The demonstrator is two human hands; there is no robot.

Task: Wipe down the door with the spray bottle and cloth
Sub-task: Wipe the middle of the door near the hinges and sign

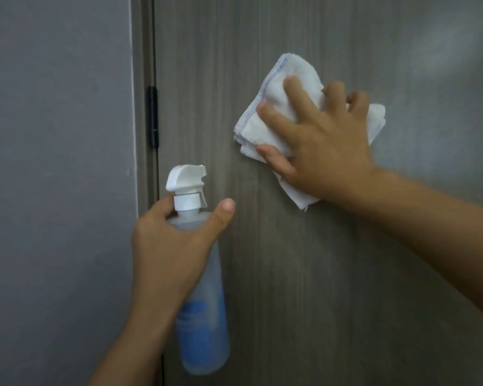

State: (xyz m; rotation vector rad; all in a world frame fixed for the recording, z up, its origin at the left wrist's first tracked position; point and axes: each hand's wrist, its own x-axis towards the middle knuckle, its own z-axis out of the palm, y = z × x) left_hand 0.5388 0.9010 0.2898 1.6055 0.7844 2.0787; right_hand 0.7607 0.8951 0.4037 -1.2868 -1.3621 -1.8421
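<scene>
Far left: plain grey wall (56,162), nothing on it but a tiny bump near the edge. Next over, the door frame (142,107) running top to bottom, with a black hinge (152,117) sitting in the gap between frame and door.

Then the left hand (170,246), coming up from the bottom and wrapped around the neck and shoulder of the spray bottle (204,316). Thumb sticking up on the right side of the bottle, fingers curled round the back, so definitely clamped on it. Bottle roughly upright, leaning a little, translucent with blue liquid filling the lower part. White trigger head (186,181) on top, nozzle pointing right-ish toward the door. Can't tell whether a finger is on the trigger.

Big wood-grain grey-brown door (290,274) filling the middle and right side. Some pale sheen in the upper right corner.

Up and to the right: white cloth (265,126), folded into a thick wad with a faint blue stitched edge, pressed flat against the door. Right hand (321,151) spread over it, fingers splayed and pinning it to the surface, forearm coming in from the right edge. Hands well apart, each busy with its own thing.
</scene>
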